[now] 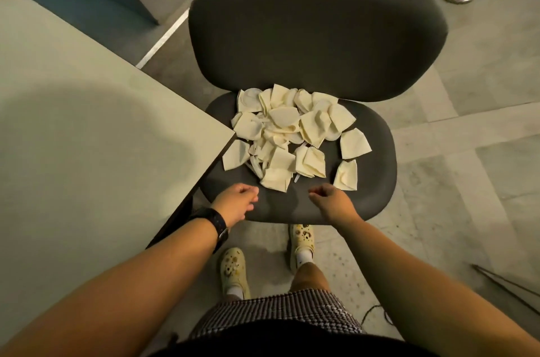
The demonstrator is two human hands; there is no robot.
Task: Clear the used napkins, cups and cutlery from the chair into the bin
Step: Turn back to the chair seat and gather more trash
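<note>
— How many cream folded paper napkins (pixel 287 137)?
— Roughly twenty, heaped on the dark grey padded chair seat (pixel 377 181).
— Hands?
— Left hand (pixel 238 203) at seven o'clock, right hand (pixel 330 199) at five; both loosely curled, holding nothing.

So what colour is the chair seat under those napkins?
Dark grey, the chair seat, seen in the head view.
</note>
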